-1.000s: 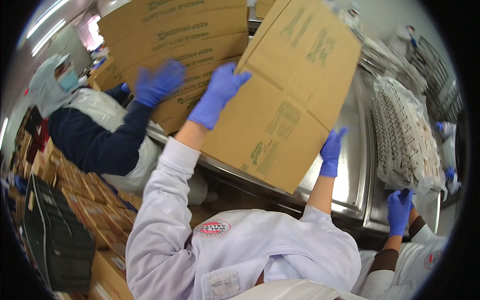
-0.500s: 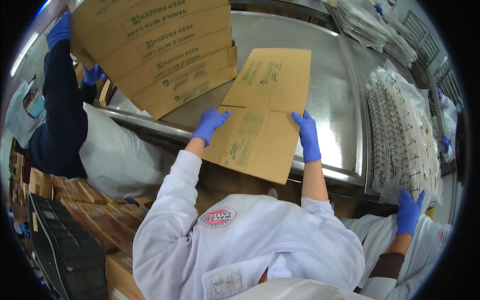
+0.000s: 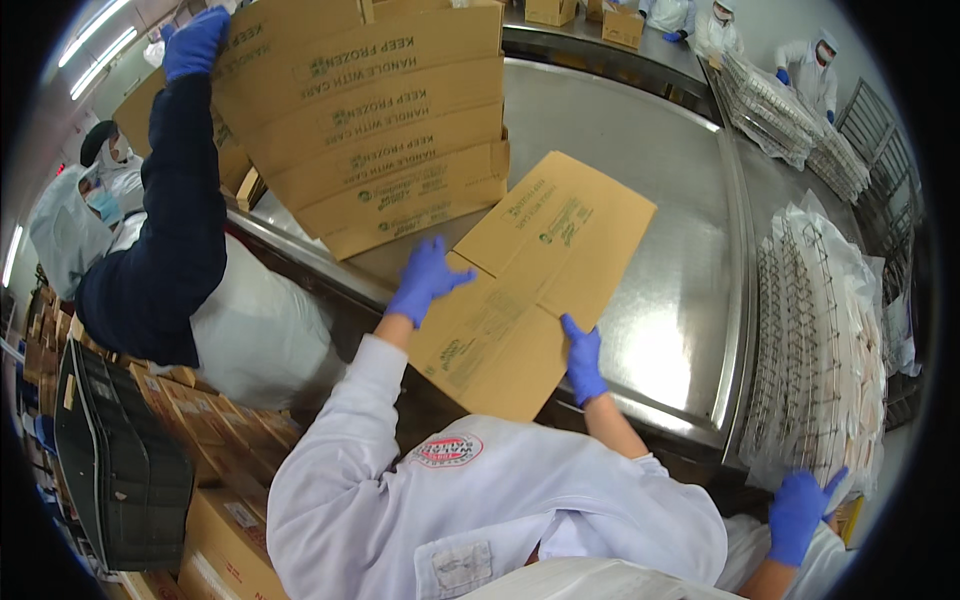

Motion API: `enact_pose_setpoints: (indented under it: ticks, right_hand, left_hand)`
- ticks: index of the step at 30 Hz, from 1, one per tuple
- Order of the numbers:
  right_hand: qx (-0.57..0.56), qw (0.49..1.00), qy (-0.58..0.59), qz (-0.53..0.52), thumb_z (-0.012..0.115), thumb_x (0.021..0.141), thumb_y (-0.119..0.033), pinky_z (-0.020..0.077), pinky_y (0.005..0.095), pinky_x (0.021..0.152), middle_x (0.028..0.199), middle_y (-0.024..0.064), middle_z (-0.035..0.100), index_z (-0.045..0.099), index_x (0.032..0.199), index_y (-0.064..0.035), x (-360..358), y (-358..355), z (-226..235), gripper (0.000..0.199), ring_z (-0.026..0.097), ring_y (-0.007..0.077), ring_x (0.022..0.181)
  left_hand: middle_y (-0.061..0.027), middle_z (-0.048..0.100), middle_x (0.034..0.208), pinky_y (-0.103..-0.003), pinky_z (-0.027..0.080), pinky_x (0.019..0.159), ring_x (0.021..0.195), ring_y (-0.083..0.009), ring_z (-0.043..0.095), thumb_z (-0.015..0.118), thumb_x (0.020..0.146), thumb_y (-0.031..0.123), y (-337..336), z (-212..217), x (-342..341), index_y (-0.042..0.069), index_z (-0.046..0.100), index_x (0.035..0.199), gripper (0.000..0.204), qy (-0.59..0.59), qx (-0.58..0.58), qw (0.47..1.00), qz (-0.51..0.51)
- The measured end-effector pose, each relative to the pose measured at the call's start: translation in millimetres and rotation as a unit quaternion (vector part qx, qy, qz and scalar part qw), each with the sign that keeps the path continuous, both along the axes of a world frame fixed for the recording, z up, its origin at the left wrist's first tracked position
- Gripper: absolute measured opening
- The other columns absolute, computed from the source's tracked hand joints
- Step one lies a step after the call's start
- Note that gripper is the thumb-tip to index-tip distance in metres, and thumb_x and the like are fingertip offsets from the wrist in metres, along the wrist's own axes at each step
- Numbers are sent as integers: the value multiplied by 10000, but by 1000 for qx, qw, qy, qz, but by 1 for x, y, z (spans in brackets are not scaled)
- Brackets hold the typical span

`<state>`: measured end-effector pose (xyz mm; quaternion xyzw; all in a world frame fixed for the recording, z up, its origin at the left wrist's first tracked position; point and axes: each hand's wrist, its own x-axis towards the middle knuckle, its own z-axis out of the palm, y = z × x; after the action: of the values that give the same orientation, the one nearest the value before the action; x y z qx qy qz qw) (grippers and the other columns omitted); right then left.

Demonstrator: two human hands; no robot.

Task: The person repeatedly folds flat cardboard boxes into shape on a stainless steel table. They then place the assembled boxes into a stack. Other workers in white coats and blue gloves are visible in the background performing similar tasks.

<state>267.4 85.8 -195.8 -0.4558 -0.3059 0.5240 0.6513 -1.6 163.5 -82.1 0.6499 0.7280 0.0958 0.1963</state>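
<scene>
Your flat carton (image 3: 540, 250) lies at a slant across the near edge of the steel table (image 3: 680, 240), its far end over the bare metal and its near end jutting past the edge toward you. Your left hand (image 3: 428, 283) is at the carton's left edge, fingers spread wide and thumb pointing in over the cardboard. Your right hand (image 3: 583, 362) holds the opposite edge, thumb tip on the upper face beside a slot; its other fingers appear to go under the board, though that side is hard to see.

Dark green print marks your carton: lines and an emblem on the far panel, a block of small type and a logo on the near one.

At the table's left side, a stack of open cartons (image 3: 390, 140) leans, each showing a row of big green capitals; a co-worker's blue glove (image 3: 197, 42) is on its upper corner. Beyond the table's right side stand wire racks (image 3: 815, 340) in clear plastic, another co-worker's glove (image 3: 800, 510) at their near end. On your side of the table, your white coat (image 3: 560, 490) bears a round red-and-white badge (image 3: 448, 450).
</scene>
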Motion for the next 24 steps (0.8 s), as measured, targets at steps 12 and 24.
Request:
enact_pose_setpoints:
  ticks: [12, 24]
  right_hand:
    - [69, 989, -71, -112, 652, 753, -75, 447, 324, 800, 1013, 155, 610, 530, 1066, 93, -73, 180, -6, 375, 575, 219, 895]
    - [-37, 971, -201, 120, 626, 818, -230, 432, 278, 829, 1092, 89, 600, 554, 1119, 37, -9, 253, -10, 409, 565, 177, 954]
  left_hand:
    - [-211, 30, 1461, -702, 146, 940, 1335, -424, 37, 634, 681, 594, 12, -101, -95, 169, 37, 1424, 1044, -135, 82, 986, 55]
    - [-302, 202, 1380, -546, 315, 964, 1229, -475, 292, 654, 735, 296, 18, -25, 44, 167, 178, 1409, 835, 216, 51, 916, -333]
